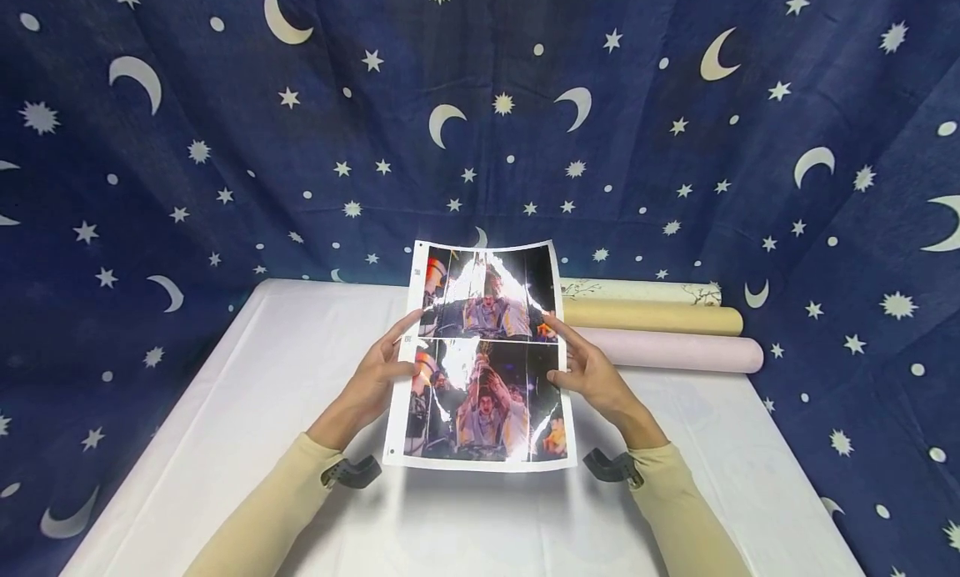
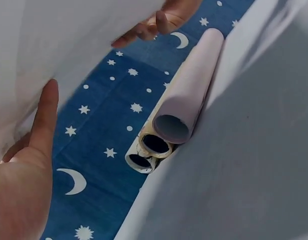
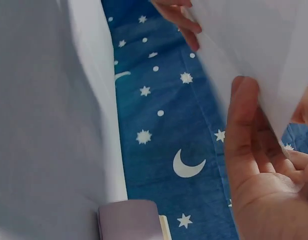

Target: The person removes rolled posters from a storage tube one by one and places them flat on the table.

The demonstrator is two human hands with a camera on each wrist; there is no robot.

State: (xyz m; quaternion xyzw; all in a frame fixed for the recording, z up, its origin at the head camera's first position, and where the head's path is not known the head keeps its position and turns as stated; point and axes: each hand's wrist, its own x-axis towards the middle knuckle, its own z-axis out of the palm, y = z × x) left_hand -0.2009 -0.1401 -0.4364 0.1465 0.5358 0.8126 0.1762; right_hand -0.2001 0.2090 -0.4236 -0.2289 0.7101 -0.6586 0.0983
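A glossy photo sheet (image 1: 487,393) with a white border and two similar pictures, one above the other, is raised over the white table, tilted toward the head camera. My left hand (image 1: 375,381) pinches its left edge, thumb on the printed face and fingers behind. On the opposite edge my right hand (image 1: 596,377) pinches the sheet in the same way. Bright glare streaks cross the print. Both wrist views show the sheet's plain white back (image 2: 58,45), with fingertips against it.
Three rolls lie at the table's back right: a pink roll (image 1: 682,350) in front, a yellow roll (image 1: 652,317) behind it, then a white patterned roll (image 1: 637,291). The white tabletop (image 1: 247,410) meets a dark blue moon-and-star curtain (image 1: 510,168) along its back edge.
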